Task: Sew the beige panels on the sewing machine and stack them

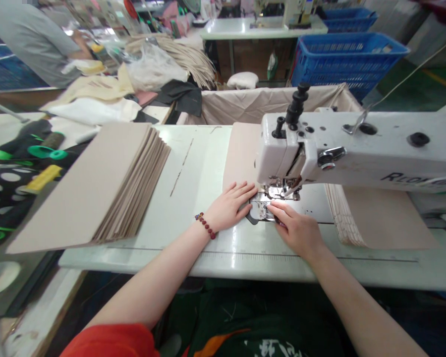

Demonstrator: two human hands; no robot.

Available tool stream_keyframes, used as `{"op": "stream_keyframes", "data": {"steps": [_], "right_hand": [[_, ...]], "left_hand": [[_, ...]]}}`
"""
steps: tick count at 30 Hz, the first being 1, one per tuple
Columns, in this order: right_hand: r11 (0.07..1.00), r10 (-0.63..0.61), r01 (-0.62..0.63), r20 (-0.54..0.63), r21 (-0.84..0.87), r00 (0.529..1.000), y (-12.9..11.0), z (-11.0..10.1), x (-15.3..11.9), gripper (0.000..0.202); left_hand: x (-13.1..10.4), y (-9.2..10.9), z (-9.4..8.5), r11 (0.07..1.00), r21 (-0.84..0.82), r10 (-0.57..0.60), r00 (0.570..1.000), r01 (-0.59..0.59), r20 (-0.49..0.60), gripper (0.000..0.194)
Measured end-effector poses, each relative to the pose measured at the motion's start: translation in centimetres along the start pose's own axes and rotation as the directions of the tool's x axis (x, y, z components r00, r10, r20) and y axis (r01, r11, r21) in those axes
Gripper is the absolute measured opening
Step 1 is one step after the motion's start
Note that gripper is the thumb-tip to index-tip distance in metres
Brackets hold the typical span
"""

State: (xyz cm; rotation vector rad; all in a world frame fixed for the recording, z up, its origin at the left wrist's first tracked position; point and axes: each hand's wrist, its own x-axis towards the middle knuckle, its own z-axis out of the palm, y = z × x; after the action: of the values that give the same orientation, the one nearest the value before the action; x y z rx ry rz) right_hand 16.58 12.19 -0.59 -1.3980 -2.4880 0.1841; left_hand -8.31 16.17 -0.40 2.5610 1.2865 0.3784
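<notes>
Beige panel (241,153) lies flat near the middle of a pale green sewing table (193,168), its far part in view to the left of the white head of a sewing machine (357,144) and its near end under or beside the wearer's left hand (230,204).

The left arm reaches in from the near left, a red sleeve (111,340) above the bare forearm and a bracelet (208,228) of dark red beads at the wrist. The left hand is palm down and flattened, its fingers extended and slightly parted, pointing far and right towards the presser foot (282,191). It presses from above and grips nothing.

From the near right, the bare right forearm slants far and left. The right hand (301,232) is lower on the table, back upward, with its index finger stretched along the shiny metal plate (259,210) just on the near side of the presser foot. Its other fingers bend underneath, so whether they pinch anything cannot be told.

To the left of the hands sits a thick fanned stack of matching panels (92,178); to the right, partly below the machine's arm, lies another folded pile (390,218). Beyond the table, at the far right, stands a blue basket (342,74).
</notes>
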Motion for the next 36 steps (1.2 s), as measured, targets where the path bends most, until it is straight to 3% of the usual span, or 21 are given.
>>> {"op": "stream_keyframes", "data": {"steps": [16, 24, 26, 28, 30, 33, 35, 36], "right_hand": [[1.000, 0.028, -0.028, -0.025, 0.011, 0.999, -0.2, 0.2, -0.2, 0.044], [0.998, 0.055, -0.055, -0.037, 0.020, 0.998, -0.5, 0.0, -0.6, 0.043], [0.998, 0.061, -0.061, -0.031, 0.019, 0.998, -0.6, 0.0, -0.4, 0.043], [0.998, 0.065, -0.065, -0.018, 0.022, 0.998, -0.7, -0.4, -0.4, 0.042], [0.998, 0.062, -0.062, -0.001, 0.029, 0.998, -0.7, -1.0, -0.7, 0.040], [0.994, 0.076, -0.075, -0.013, 0.075, 0.997, -0.9, -2.3, -2.9, 0.035], [0.982, 0.107, -0.098, -0.047, 0.161, 0.993, -1.2, -3.0, -5.4, 0.033], [0.970, 0.121, -0.104, -0.065, 0.222, 0.991, -1.4, -3.2, -6.7, 0.032]], "left_hand": [[-0.2, 0.2, 0.3, 1.000, -0.002, 0.002, 0.997, -0.002, -0.073, 0.050], [0.0, 0.6, 0.1, 0.990, 0.073, -0.117, 0.989, 0.125, -0.095, 0.068], [0.1, 0.9, -0.4, 0.973, 0.091, -0.201, 0.973, 0.212, -0.118, 0.060], [-0.3, 1.2, -1.1, 0.926, 0.119, -0.335, 0.926, 0.358, -0.174, 0.053], [-1.8, 1.6, -1.6, 0.847, 0.155, -0.471, 0.852, 0.509, -0.227, 0.048], [-6.5, 2.2, -1.8, 0.741, 0.205, -0.582, 0.763, 0.640, -0.280, 0.042], [-10.6, 2.4, -1.6, 0.715, 0.224, -0.598, 0.745, 0.663, -0.296, 0.042], [-12.6, 2.5, -1.4, 0.739, 0.224, -0.576, 0.768, 0.635, -0.280, 0.044]]}}
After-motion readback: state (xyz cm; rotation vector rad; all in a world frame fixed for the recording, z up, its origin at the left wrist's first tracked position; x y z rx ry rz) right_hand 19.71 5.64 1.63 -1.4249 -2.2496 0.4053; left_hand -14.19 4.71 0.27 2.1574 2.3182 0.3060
